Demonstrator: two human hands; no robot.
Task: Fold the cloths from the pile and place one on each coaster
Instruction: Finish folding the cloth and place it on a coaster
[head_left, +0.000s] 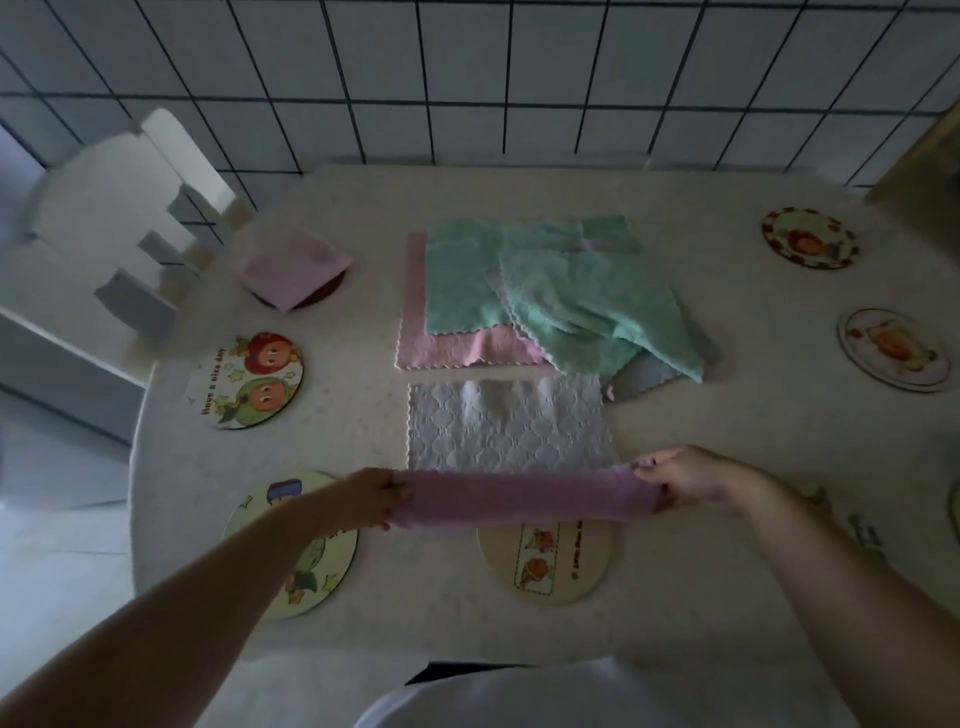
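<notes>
1. A round table (675, 441) with a pale, speckled cover fills the view; a white-clad torso shows at the bottom edge.
2. Nearest on the table lie two picture coasters: one at the near left (311, 561), partly under the left forearm, and one at near centre (550, 561).
3. The left hand (371, 498) pinches the left end of a pink cloth (519, 499); fingers curl around the edge.
4. The right hand (685, 478) pinches the right end of the same cloth, which is stretched between both hands, its near edge lifted and turned over.
5. The rest of this cloth, showing its pale patterned side (506, 426), lies flat on the table just beyond the hands.
6. Farther out sits the pile of cloths (545, 291), green over pink, rumpled on the right.
7. A coaster with cartoon faces (247, 382) lies at the left; beyond it a folded pink cloth (296, 270) rests on a dark coaster (324, 296).
8. Two more coasters lie at the right (893, 348) and far right (808, 238).
9. A white chair (119, 218) stands at the far left; a white tiled wall (467, 78) with dark grout rises behind.
</notes>
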